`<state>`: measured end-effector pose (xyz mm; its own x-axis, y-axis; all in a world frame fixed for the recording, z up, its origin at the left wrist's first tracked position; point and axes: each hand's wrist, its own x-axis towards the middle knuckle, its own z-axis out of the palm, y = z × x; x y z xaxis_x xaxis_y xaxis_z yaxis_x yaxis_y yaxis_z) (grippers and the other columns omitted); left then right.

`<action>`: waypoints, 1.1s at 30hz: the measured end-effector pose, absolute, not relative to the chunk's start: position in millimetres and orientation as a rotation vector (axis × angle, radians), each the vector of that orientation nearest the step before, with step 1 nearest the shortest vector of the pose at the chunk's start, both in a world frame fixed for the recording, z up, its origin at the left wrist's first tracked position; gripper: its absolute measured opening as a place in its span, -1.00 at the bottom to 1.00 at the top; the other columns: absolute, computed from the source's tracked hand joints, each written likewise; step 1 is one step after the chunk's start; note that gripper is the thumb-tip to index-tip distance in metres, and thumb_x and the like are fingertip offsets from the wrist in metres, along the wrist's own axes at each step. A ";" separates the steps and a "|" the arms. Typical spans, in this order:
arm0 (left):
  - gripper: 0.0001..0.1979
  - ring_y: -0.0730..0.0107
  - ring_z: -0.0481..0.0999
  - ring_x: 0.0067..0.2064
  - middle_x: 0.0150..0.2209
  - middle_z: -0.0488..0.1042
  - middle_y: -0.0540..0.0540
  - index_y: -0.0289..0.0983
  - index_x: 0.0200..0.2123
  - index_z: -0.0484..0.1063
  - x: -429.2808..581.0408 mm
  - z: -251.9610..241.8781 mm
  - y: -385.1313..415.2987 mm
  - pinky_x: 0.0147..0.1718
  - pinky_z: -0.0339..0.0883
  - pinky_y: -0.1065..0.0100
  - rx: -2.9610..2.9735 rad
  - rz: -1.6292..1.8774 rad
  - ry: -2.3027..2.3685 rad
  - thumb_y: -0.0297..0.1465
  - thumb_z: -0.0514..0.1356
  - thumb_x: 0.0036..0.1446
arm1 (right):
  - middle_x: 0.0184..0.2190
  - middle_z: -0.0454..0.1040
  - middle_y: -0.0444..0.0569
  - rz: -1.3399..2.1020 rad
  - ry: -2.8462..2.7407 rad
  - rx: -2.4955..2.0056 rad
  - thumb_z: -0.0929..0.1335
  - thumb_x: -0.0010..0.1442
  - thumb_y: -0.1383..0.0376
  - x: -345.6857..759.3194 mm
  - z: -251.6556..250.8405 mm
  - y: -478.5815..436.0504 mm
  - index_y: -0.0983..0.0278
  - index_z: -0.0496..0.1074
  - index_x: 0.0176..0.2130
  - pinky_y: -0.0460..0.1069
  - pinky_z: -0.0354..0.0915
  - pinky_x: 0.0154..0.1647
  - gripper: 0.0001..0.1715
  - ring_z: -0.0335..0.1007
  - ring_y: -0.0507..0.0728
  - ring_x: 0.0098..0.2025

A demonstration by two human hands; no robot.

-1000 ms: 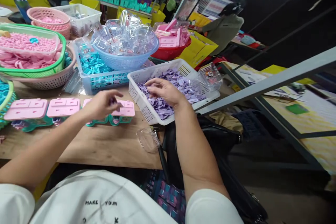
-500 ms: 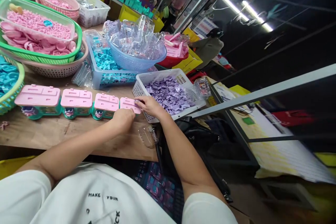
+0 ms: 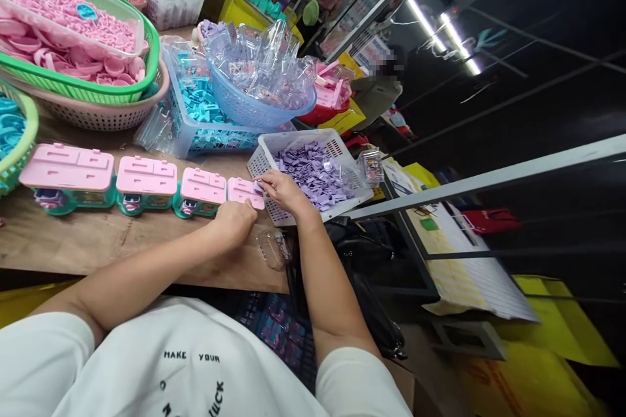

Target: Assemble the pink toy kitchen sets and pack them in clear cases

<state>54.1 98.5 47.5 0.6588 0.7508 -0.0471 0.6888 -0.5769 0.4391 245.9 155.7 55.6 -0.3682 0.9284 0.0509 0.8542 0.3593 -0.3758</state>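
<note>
Several plastic toys with pink tops and teal bases stand in a row along the wooden table, among them the leftmost pink-topped toy (image 3: 68, 172). At the row's right end is the rightmost pink-topped toy (image 3: 243, 191). My left hand (image 3: 233, 221) is closed on its near side, with the fingertips at its edge; the hand hides the toy's front. Pinched in my right hand (image 3: 283, 192) is a small purple plastic piece (image 3: 257, 186), held at that toy's pink top. Just beyond my right hand lies a white basket (image 3: 259, 159) of loose purple pieces (image 3: 313, 172).
Behind the row stand a blue crate (image 3: 188, 137) of turquoise parts and a blue bowl (image 3: 264, 114) heaped with clear packs. Baskets of pink parts, including a green basket (image 3: 122, 92), crowd the left. A clear plastic shell (image 3: 272, 249) lies near the front edge.
The view has shifted slightly. My right hand has drawn back a little from the rightmost toy's top, and the purple piece shows more plainly. My left hand stays at the toy's near side.
</note>
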 end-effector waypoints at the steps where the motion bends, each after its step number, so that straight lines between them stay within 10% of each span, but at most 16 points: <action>1: -0.60 0.01 0.66 -0.13 -0.28 0.60 -0.44 -0.56 0.14 0.38 53.8 46.8 97.8 -0.20 0.48 0.22 2.461 0.180 1.141 -0.58 0.15 0.24 | -0.28 0.52 0.01 0.418 -2.370 -1.562 0.29 0.30 0.34 246.6 55.1 155.3 0.27 0.62 -0.21 -0.02 0.31 -0.07 -0.72 0.42 0.12 -0.22; 24: -0.57 0.00 0.65 -0.10 -0.24 0.59 -0.50 -0.64 0.18 0.31 52.3 43.5 100.9 -0.19 0.46 0.21 2.448 0.141 1.140 -0.64 0.02 0.27 | -0.17 0.55 0.02 0.174 -2.036 -1.496 0.21 0.42 0.21 242.0 -0.6 135.2 0.12 0.58 0.00 0.07 0.37 0.05 -0.61 0.45 0.17 -0.09; 33: -0.82 0.36 0.57 -0.32 -0.34 0.60 -0.09 -0.35 -0.21 0.52 1.3 41.9 109.4 -0.31 0.40 0.42 1.932 0.693 1.089 -0.39 0.14 0.25 | 0.04 0.46 0.15 0.090 -1.841 -1.468 0.30 0.34 0.19 194.6 31.6 100.5 0.23 0.49 0.15 0.17 0.31 0.23 -0.56 0.38 0.23 0.12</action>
